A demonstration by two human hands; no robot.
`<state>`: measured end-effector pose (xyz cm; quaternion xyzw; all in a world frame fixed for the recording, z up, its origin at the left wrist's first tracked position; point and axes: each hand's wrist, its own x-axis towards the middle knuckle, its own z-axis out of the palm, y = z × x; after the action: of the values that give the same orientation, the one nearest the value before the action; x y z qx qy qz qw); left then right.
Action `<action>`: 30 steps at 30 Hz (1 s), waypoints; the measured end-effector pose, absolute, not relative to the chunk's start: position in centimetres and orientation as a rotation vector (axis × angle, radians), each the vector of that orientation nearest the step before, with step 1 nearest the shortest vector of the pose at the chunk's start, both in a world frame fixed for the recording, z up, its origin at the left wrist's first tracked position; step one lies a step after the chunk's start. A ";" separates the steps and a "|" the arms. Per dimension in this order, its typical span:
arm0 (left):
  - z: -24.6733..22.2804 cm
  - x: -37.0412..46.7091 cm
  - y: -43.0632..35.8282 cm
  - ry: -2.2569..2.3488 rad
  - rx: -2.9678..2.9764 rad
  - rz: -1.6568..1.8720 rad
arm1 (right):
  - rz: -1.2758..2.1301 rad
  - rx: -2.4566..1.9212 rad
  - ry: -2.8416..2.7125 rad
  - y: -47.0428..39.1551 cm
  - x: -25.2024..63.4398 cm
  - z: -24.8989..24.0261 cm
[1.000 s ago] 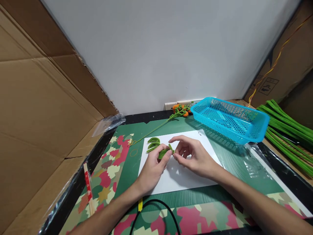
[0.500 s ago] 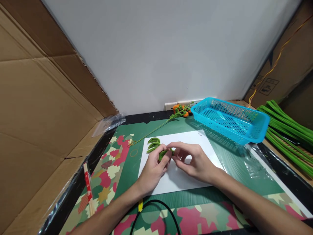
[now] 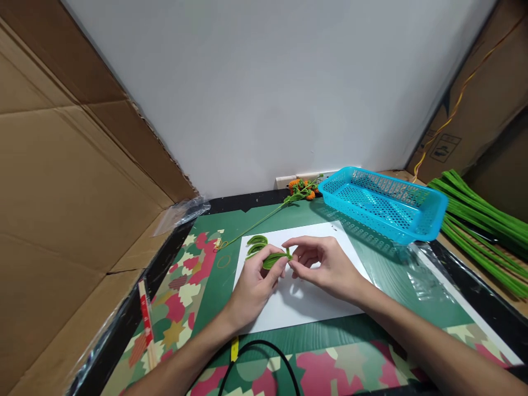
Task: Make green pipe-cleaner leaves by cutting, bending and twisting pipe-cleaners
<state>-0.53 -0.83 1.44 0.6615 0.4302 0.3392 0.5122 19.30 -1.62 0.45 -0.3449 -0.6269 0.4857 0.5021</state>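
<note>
Over a white sheet of paper (image 3: 305, 308), my left hand (image 3: 256, 286) pinches a green pipe-cleaner leaf (image 3: 272, 260) between thumb and fingers. My right hand (image 3: 325, 267) grips the twisted end of the same leaf, thumb and fingertips closed around its short stem. Both hands' fingertips nearly meet there. Other curved green pipe-cleaner leaves (image 3: 257, 240) lie on the paper just beyond my left hand, partly covered by it.
A blue perforated basket (image 3: 383, 220) stands at the back right, beside a bundle of green pipe cleaners (image 3: 487, 220). An orange flower stem (image 3: 303, 188) lies at the back. Wrapped wooden sticks (image 3: 146, 316) are at left, a black cable (image 3: 264, 342) in front.
The leaf's twisted end and short upright stem now show between my fingertips, where they were mostly covered before. My right hand has shifted slightly. The whole view has moved a little.
</note>
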 end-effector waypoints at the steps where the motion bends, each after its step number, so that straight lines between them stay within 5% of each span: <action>1: 1.3 -0.6 -0.8 1.053 1.615 0.825 | 1.170 -0.832 -1.527 -1.6 19.3 0.5; 30: 0.9 -0.6 -1.0 1.077 1.542 0.843 | 1.180 -0.805 -1.503 -2.0 19.0 1.5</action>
<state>-0.59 -0.99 0.86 0.6415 0.4480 0.3508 0.5146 18.98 -2.04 1.52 -0.3340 -0.6238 0.4900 0.5091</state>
